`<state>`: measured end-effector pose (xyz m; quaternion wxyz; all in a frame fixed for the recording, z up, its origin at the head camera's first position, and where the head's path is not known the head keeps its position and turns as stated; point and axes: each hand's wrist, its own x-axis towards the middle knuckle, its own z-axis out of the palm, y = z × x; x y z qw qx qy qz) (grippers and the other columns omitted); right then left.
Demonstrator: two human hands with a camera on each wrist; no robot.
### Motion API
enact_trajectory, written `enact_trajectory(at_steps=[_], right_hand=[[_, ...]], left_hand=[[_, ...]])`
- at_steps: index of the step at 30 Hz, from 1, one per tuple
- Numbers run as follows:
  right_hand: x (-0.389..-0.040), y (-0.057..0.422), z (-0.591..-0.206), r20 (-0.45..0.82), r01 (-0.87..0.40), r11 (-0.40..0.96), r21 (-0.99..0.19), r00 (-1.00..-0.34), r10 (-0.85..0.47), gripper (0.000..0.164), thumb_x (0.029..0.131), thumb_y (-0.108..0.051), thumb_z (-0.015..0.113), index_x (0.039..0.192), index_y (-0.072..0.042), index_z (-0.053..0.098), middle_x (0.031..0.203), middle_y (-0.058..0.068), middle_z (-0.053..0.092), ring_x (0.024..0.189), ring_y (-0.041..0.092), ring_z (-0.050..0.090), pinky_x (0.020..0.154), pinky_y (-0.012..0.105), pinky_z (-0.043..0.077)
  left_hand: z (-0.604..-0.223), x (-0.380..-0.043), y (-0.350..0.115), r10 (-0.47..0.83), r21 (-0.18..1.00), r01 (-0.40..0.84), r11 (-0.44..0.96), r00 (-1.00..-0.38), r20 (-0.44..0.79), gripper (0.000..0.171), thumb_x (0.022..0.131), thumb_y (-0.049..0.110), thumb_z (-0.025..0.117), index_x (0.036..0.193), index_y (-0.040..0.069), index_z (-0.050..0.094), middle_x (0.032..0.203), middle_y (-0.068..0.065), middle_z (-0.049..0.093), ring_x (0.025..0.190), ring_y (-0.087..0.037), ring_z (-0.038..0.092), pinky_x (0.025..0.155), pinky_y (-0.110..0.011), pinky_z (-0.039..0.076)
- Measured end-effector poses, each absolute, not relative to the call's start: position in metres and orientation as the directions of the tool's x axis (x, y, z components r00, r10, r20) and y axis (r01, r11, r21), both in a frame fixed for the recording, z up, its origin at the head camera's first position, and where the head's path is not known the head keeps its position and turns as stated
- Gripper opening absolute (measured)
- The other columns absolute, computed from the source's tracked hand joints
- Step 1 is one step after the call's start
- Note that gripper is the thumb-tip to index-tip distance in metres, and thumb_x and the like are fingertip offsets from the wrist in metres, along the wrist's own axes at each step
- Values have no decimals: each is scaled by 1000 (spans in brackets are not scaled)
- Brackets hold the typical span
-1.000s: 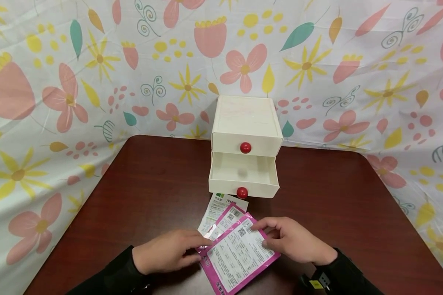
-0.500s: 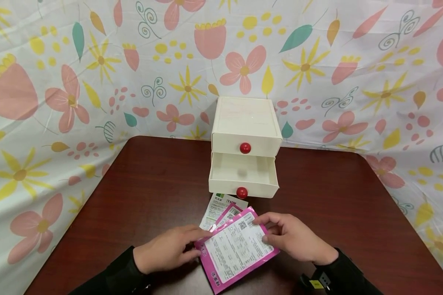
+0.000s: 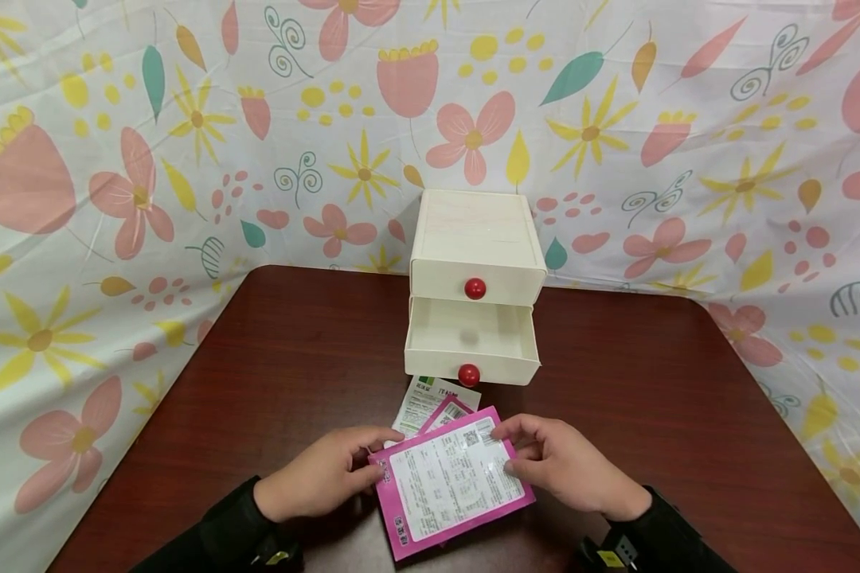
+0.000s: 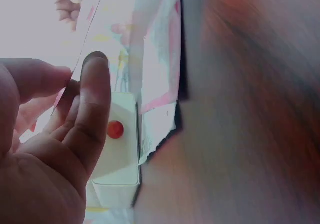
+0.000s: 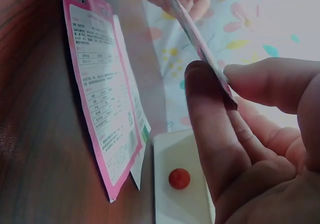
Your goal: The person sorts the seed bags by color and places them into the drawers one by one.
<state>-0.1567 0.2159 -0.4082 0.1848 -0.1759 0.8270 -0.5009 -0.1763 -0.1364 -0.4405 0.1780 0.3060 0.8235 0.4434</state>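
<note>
A flat pink packet [image 3: 455, 481] with a white printed label is held up off the table between both hands. My left hand [image 3: 322, 473] pinches its left edge between thumb and fingers. At the upper right edge, my right hand [image 3: 569, 465] grips it the same way, and the right wrist view shows the packet edge-on between thumb and finger. Beneath lies a second pink packet [image 5: 102, 84], apart from the held one and partly covered by it in the head view. Under that is a white printed packet [image 3: 430, 398] with a green mark.
Behind the packets stands a cream two-drawer box [image 3: 480, 231] with red knobs. Its lower drawer [image 3: 473, 362] is pulled out and its upper one is closed. The dark wooden table [image 3: 294, 358] meets a floral cloth [image 3: 258, 199] at the back and sides.
The top pink packet has turned to lie more level and come away from the one below, covering more of it. My left hand has shifted slightly left and up with its edge.
</note>
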Motion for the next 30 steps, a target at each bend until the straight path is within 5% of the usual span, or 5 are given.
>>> enact_trajectory(at_steps=[7,19,30], right_hand=[[-154,217,-405,-104,-150,467,-872,-873,-476,27,92,-12,71,119,-8,66,104,2,68,86,20,67,69,32,57],[-148,215,-390,-90,-128,470,-873,-906,-414,26,91,-16,75,114,-6,70,99,4,70,80,21,68,64,34,59],[-140,215,-368,-22,-124,382,-916,-934,-358,31,89,-12,77,107,-3,54,96,10,70,75,27,69,61,41,59]], left_hand=[[-435,-175,-138,629,876,282,391,-777,-30,37,99,18,65,135,23,61,114,5,64,75,-12,66,65,-29,55],[-416,-179,-141,640,817,417,398,-765,78,35,99,20,66,134,21,64,104,12,62,79,-10,61,65,-27,53],[-387,-185,-145,639,764,522,378,-745,192,30,97,19,68,127,25,67,99,9,64,79,-11,59,63,-27,51]])
